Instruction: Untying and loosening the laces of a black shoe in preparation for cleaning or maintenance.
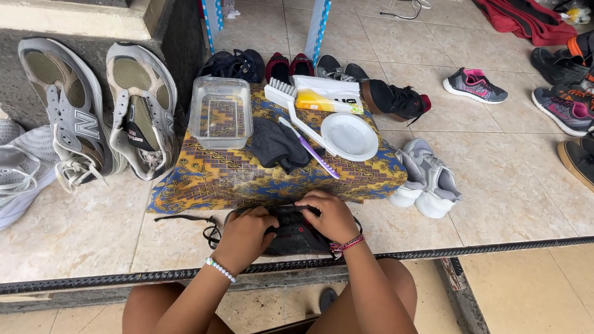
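Head view: we see both hands on a black shoe (296, 238).
Our left hand (246, 237) and right hand (331, 216) each grasp the shoe, which lies on the tiled floor (80, 232) against the batik-covered box (216, 176), below a purple toothbrush (312, 151).

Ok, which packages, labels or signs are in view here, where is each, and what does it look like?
Package: flat white and yellow pack with a dark printed patch, lying at the far edge of the patterned cloth-covered block, behind the round white lid.
Shoe logos: a large grey letter on the grey sneaker at left.
No signs or screens.
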